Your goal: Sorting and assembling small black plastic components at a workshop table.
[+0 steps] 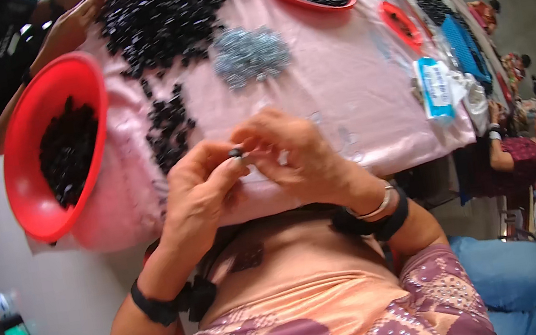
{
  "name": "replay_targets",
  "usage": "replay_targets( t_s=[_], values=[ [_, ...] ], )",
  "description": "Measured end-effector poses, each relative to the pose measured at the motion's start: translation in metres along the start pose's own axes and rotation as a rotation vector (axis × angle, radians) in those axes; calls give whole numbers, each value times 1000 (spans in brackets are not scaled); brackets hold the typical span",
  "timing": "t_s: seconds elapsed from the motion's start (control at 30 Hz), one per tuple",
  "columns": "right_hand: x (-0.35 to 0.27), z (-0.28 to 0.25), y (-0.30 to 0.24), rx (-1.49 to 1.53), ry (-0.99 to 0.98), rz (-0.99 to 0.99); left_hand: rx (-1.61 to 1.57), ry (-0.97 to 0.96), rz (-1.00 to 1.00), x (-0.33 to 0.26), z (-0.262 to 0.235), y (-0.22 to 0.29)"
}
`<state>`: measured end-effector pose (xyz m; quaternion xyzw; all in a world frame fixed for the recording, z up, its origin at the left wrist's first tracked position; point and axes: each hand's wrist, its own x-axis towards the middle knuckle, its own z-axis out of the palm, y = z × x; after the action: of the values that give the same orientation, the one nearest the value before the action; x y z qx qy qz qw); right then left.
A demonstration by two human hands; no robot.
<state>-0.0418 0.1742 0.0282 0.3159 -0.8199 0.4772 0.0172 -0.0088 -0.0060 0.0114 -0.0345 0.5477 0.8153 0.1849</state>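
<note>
My left hand [195, 182] pinches a small black part [235, 152] between thumb and forefinger, above the near edge of the table. Fingertips of my right hand [300, 152] meet close beside it, bent and slightly blurred; whatever they pinch is too small to make out. Beyond my hands lies a heap of small clear pieces [251, 55] on the pink cloth [353, 85]. Loose black parts [169, 130] trail just past my left hand, toward a large pile of black parts [166, 20] farther back.
At the left edge a big red basin [21, 176] leans, black parts inside. Another red basin [353, 1] with black pieces sits far back, near a small red tray [389, 16]. Rightward are a blue-and-white packet [437, 90] and a blue basket [465, 51]. A co-worker's arm [64, 35] reaches in upper left.
</note>
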Motion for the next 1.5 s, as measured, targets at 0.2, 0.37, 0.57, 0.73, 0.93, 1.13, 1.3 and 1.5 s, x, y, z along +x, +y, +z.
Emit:
replay_targets(
  t_s=[0.2,0.37,0.57,0.73,0.93,1.13,1.3,1.5],
  values=[
    [-6,-1,6,46,9,56,-57,-79,-18,4,-3,-5],
    [-7,1,2,131,38,97,-74,-101,-24,1,-3,-3],
    [-10,-1,2,-2,14,32,-66,-129,-29,2,-7,-7],
    [-11,-1,5,171,46,84,-155,-134,-39,1,-4,-4],
    [-13,-3,7,165,48,158,-197,-149,-41,2,-6,-3],
    [-13,-6,6,-106,-30,57,-107,-104,-94,1,-4,0],
    [-12,-1,7,-103,-28,-17,50,-72,173,1,1,-3],
    [-12,-4,1,-122,-80,27,21,-69,70,-4,6,3]
  ],
)
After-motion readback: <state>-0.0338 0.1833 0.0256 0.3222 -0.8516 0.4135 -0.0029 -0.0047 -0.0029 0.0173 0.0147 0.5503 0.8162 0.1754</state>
